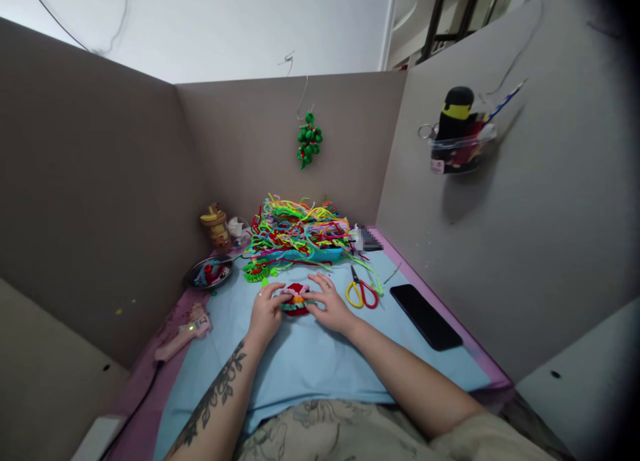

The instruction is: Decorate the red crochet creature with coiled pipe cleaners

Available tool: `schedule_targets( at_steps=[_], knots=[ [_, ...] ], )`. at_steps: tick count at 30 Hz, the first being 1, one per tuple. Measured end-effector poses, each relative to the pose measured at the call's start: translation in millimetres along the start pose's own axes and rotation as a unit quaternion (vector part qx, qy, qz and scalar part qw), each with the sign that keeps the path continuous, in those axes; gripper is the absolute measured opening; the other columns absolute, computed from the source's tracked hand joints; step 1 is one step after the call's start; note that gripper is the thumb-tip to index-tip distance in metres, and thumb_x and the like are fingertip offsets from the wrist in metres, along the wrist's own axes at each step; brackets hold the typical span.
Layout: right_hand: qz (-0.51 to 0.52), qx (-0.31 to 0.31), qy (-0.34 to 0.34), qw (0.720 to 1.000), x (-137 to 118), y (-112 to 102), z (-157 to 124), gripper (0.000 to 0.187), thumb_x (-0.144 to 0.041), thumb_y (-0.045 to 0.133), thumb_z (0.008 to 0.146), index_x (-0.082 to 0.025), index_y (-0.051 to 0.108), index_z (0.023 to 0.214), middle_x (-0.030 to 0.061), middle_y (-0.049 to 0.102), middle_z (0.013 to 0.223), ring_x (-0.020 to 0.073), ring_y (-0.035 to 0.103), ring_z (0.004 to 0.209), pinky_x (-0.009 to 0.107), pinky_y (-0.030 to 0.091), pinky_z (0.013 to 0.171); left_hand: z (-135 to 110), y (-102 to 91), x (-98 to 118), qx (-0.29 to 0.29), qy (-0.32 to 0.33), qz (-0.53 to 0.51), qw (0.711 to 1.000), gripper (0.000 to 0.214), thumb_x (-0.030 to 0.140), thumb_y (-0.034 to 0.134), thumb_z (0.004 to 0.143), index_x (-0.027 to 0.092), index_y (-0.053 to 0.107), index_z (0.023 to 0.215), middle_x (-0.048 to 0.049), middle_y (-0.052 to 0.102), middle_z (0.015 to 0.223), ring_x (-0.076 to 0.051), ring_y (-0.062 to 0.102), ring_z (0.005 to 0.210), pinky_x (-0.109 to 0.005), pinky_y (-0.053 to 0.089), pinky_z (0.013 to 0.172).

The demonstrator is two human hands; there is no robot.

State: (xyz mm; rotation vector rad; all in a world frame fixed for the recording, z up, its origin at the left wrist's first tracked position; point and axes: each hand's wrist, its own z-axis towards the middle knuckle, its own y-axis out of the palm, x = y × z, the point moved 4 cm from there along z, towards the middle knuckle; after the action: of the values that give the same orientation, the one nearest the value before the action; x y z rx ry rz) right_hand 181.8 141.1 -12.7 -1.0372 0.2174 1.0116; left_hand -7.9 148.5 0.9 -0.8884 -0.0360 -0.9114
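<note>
On the light blue cloth (280, 374) lies a small round craft piece (297, 299) of fuzzy pipe cleaner, deep red with pink, orange and teal parts. My left hand (267, 311) has its fingertips and thumb on the left edge of it. From the other side, my right hand (330, 304) grips the right edge with thumb and fingers. The undersides of my fingers are hidden. Scissors (361, 293) with one yellow and one red handle lie to the right of my right hand. A green pipe-cleaner figure (256, 270) sits just beyond my left hand.
Behind the hands, a blue tray (310, 255) overflows with colourful pipe cleaners (300, 227). At left are a dark bowl (209, 273), a pink glue gun (185, 335) and a cup (216, 227). A black phone (425, 316) lies at right. Grey partition walls (280, 141) enclose the table.
</note>
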Motion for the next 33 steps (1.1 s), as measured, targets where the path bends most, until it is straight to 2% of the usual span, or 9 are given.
schedule_targets(
  at_steps=[7,11,14,16,19,21,25,30,33],
  knots=[
    [-0.012,-0.003,-0.016,1.0,-7.0,0.2,2.3,0.029,-0.018,0.061,0.077,-0.031,0.073,0.1,0.0044,0.046,0.139,0.031,0.027,0.135,0.057,0.028,0.106,-1.9,13.0,-2.8,-0.061,0.029,0.064,0.996,0.057,-0.005,0.043,0.064,0.03,0.073,0.098,-0.0047,0.06,0.126,-0.028,0.048,0.12,-0.054,0.044,0.094],
    [0.001,0.022,-0.019,1.0,-6.8,-3.3,2.6,0.026,-0.018,0.061,0.078,-0.029,0.073,0.099,0.0064,0.05,0.134,0.0286,0.035,0.13,0.054,0.029,0.106,-1.0,8.6,-1.5,-0.041,0.026,0.058,0.997,0.056,-0.005,0.042,0.066,0.028,0.072,0.101,-0.0048,0.059,0.128,-0.026,0.048,0.121,-0.051,0.043,0.097],
    [0.026,0.086,-0.003,0.996,-1.5,-10.5,3.5,0.026,-0.019,0.058,0.081,-0.026,0.071,0.103,0.0086,0.056,0.124,0.0247,0.047,0.119,0.048,0.035,0.103,-1.1,5.2,-8.6,-0.001,-0.009,0.044,0.999,0.058,-0.003,0.041,0.069,0.025,0.065,0.115,-0.0065,0.058,0.128,-0.025,0.05,0.118,-0.05,0.043,0.099],
    [0.037,0.111,0.022,0.993,4.9,-12.9,3.9,0.024,-0.021,0.058,0.082,-0.026,0.07,0.102,0.0089,0.057,0.119,0.0234,0.051,0.113,0.045,0.039,0.1,-2.7,7.6,-16.9,0.003,-0.047,0.055,0.997,0.058,-0.001,0.043,0.069,0.025,0.065,0.115,-0.007,0.058,0.128,-0.027,0.05,0.118,-0.051,0.043,0.099],
    [0.045,0.114,0.053,0.991,12.4,-12.0,4.0,0.02,-0.023,0.058,0.082,-0.024,0.072,0.096,0.0092,0.057,0.115,0.0232,0.052,0.11,0.043,0.04,0.099,-6.2,15.3,-26.8,-0.021,-0.087,0.09,0.992,0.053,-0.001,0.044,0.067,0.026,0.07,0.105,-0.007,0.058,0.127,-0.031,0.048,0.12,-0.055,0.044,0.096],
    [0.051,0.11,0.062,0.991,13.7,-10.7,3.7,0.02,-0.022,0.058,0.082,-0.024,0.072,0.095,0.009,0.058,0.114,0.023,0.053,0.11,0.043,0.039,0.1,-7.0,17.5,-27.7,-0.024,-0.089,0.1,0.991,0.054,0.0,0.044,0.067,0.027,0.069,0.106,-0.0069,0.058,0.129,-0.032,0.048,0.12,-0.055,0.044,0.096],
    [0.057,0.102,0.053,0.992,9.0,-9.2,3.0,0.021,-0.021,0.057,0.082,-0.026,0.073,0.095,0.008,0.058,0.113,0.0217,0.054,0.108,0.041,0.041,0.098,-3.4,8.7,-18.0,0.012,-0.06,0.074,0.995,0.056,0.001,0.044,0.071,0.025,0.061,0.12,-0.0085,0.056,0.13,-0.027,0.051,0.116,-0.051,0.045,0.096],
    [0.042,0.072,-0.004,0.996,1.2,-6.0,2.8,0.021,-0.02,0.059,0.081,-0.027,0.075,0.091,0.0073,0.061,0.11,0.0228,0.051,0.108,0.043,0.041,0.097,0.5,2.4,-0.9,-0.014,0.024,0.056,0.998,0.051,-0.003,0.043,0.068,0.027,0.072,0.097,-0.0045,0.061,0.124,-0.026,0.049,0.118,-0.051,0.044,0.096],
    [0.032,0.056,-0.031,0.997,-0.6,-3.5,2.6,0.024,-0.018,0.059,0.08,-0.029,0.074,0.094,0.0063,0.061,0.113,0.0239,0.049,0.11,0.047,0.039,0.098,-0.4,5.1,3.6,-0.035,0.041,0.057,0.997,0.054,-0.004,0.044,0.068,0.029,0.072,0.1,-0.0043,0.059,0.127,-0.027,0.047,0.121,-0.052,0.042,0.096]
  ],
)
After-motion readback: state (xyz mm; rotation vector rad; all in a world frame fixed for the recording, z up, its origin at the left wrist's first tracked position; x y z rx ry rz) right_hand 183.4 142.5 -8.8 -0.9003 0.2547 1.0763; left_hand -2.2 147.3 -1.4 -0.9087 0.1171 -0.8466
